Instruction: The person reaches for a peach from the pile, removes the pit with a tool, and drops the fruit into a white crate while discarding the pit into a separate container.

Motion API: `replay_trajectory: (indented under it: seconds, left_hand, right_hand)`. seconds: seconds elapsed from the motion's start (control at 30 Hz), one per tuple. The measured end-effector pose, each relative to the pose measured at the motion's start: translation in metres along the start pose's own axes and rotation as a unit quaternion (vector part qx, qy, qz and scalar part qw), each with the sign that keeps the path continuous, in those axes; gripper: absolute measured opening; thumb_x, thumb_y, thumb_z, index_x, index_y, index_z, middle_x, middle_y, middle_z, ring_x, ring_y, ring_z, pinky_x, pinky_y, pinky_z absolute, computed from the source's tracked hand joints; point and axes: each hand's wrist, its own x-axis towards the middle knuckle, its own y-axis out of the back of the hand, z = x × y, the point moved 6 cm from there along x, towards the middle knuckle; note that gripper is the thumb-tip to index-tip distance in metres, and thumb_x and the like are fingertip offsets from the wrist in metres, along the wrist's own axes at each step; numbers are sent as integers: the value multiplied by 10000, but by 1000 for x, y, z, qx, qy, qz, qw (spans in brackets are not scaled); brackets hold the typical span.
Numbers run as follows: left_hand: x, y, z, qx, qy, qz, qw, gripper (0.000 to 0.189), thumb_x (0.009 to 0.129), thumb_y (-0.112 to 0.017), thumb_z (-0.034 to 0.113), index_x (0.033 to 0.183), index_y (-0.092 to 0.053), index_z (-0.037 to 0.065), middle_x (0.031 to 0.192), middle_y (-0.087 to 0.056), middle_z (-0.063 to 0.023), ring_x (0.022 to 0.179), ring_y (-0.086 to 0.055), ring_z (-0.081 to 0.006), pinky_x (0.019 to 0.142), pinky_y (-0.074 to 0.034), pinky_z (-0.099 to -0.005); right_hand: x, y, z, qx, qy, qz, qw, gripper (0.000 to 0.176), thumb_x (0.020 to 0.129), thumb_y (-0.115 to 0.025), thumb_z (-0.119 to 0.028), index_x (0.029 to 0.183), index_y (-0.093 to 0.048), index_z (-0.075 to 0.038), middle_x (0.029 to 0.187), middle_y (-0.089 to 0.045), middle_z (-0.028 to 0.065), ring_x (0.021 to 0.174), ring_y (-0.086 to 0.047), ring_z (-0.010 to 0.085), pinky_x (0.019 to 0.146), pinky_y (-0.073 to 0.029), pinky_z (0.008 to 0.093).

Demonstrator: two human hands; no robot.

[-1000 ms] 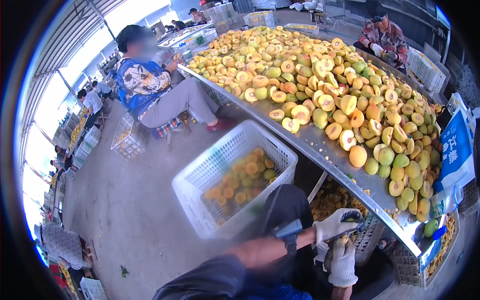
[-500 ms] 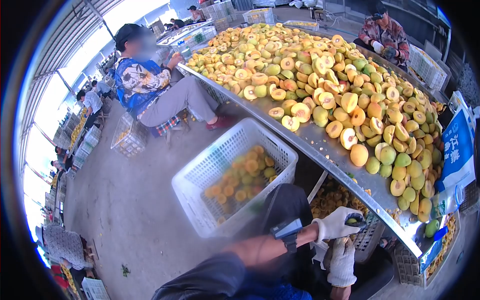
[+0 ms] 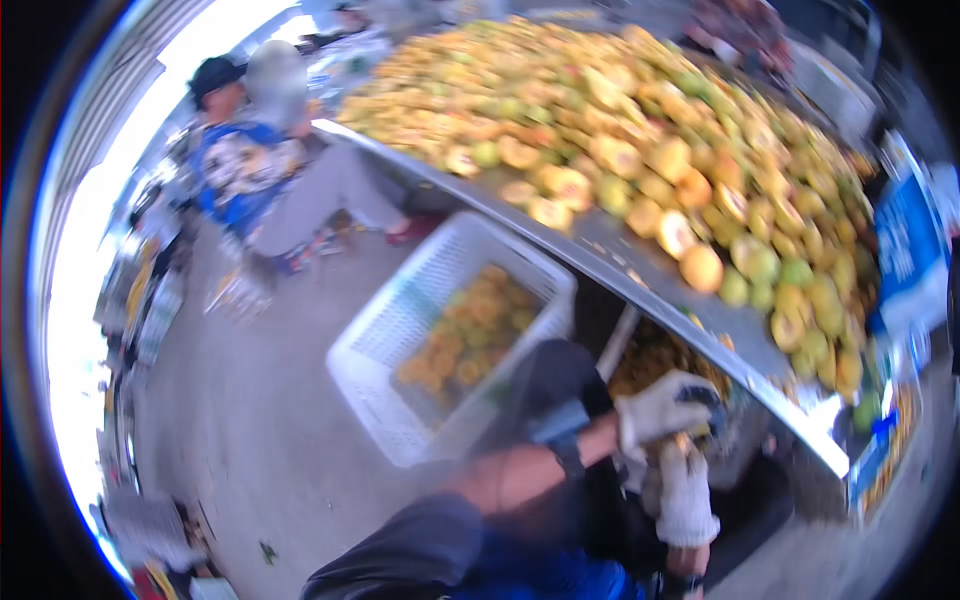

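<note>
My left hand (image 3: 660,408), in a white glove with dark fingertips, curls around a peach (image 3: 699,433) that shows only in part and is blurred. Just below it, my right hand (image 3: 685,498), in a knitted white glove, has its fingers bent up close to the same peach. Whatever the right fingers hold is hidden by blur. Both hands are beside the low corner of a metal table (image 3: 742,335), above my lap. On that table lies a large heap of yellow and green peaches (image 3: 640,160), many cut in half.
A white plastic crate (image 3: 372,325) part-filled with peach halves stands left of my knee. Under the table edge is a mass of cut fruit pieces (image 3: 650,360). A blue-and-white bag (image 3: 915,245) sits at the right. A seated person (image 3: 250,170) works at the table's left; another person (image 3: 745,35) is behind it.
The view has shifted and blurred, so the table and crate sit slightly further left. My right hand has come closer to the left hand and the peach in it.
</note>
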Motion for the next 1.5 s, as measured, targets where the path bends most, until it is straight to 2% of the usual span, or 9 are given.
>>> replay_trajectory:
  seconds: [0.07,0.2,0.37,0.77,1.0,1.1,1.3,1.33,1.5]
  left_hand:
    - [-5,2,24,-51,74,-7,996,325,878,-645,67,1186,-602,-26,1090,-669,-101,970,-637,-151,860,-547,-296]
    - [-5,5,9,-65,15,-28,997,370,856,-679,63,1208,-593,-11,1205,-606,-151,1083,-606,-240,861,-555,-322]
    - [-17,-10,42,194,-258,23,946,294,887,-637,82,1149,-618,-50,1100,-661,-119,1003,-642,-177,846,-543,-302]
    - [2,-4,-4,14,84,-15,996,258,933,-602,100,1113,-672,-71,927,-717,-71,817,-640,-94,737,-517,-243]
    - [-17,-4,26,-19,82,-35,996,317,874,-653,111,1157,-606,-23,1082,-657,-122,962,-641,-197,847,-532,-308]
    - [-23,-3,29,98,-105,-77,987,369,836,-680,101,1173,-580,-13,1148,-623,-148,1016,-628,-247,878,-533,-340]
    - [-31,-16,50,81,-127,101,983,245,944,-598,216,941,-671,-19,816,-692,-90,718,-650,-150,686,-529,-278]
    - [-31,-16,47,59,-117,122,984,252,949,-598,225,943,-670,-17,817,-692,-90,712,-652,-150,673,-533,-278]
    - [-23,-15,21,35,-76,172,982,272,955,-604,247,947,-664,-18,831,-694,-95,711,-664,-157,649,-547,-281]
  right_hand:
    - [-3,-1,-12,-123,61,-43,990,578,754,-648,-31,1308,-494,16,1253,-514,274,1113,-520,463,974,-466,473]
    - [10,-10,11,445,-232,-46,863,229,1002,-494,-251,1010,-565,-34,708,-581,40,552,-547,141,484,-432,275]
    - [7,-10,17,270,-173,23,947,312,1027,-446,-302,950,-568,-25,650,-564,42,511,-534,131,466,-424,286]
    - [5,-16,22,113,-11,80,990,281,1007,-480,-267,923,-576,-17,651,-557,87,534,-545,244,498,-447,345]
    - [3,-11,-3,581,-265,-89,764,307,1001,-529,-340,906,-566,-50,573,-412,-49,422,-375,51,381,-265,221]
    - [-5,-19,7,610,-299,-139,721,162,957,-548,-205,980,-609,-56,813,-573,-24,709,-574,89,581,-445,269]
    - [4,-19,6,383,-228,-46,894,246,990,-473,-226,1014,-607,-22,796,-618,167,759,-621,338,681,-486,404]
    - [4,-22,10,328,-206,37,921,295,1014,-496,-303,905,-587,-44,602,-516,19,507,-495,128,472,-400,295]
    - [1,-13,9,236,-219,82,943,318,1014,-494,-324,901,-586,-42,601,-521,27,510,-513,140,471,-402,302]
